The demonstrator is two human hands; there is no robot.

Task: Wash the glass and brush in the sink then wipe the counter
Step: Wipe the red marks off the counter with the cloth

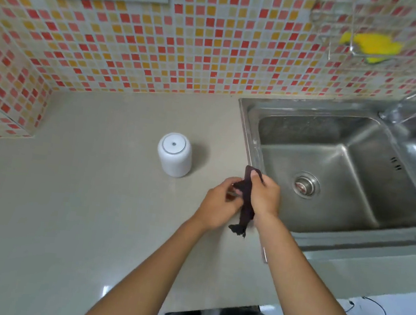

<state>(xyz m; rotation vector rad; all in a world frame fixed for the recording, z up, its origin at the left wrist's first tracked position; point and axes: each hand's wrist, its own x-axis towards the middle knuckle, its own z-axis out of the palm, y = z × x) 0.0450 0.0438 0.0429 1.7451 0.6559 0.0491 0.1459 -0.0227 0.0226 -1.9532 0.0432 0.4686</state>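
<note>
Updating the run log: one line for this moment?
hands: both hold cloth | over counter edge | sink empty

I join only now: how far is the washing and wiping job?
Sink holds no glass or brush, so the washing looks finished. Both the left hand and the right hand grip a dark cloth above the counter. Wiping the counter seems left.

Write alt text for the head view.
Both hands, left hand and right hand, grip a dark cloth above a beige counter beside an empty steel sink. A white cylindrical container stands nearby.
</note>
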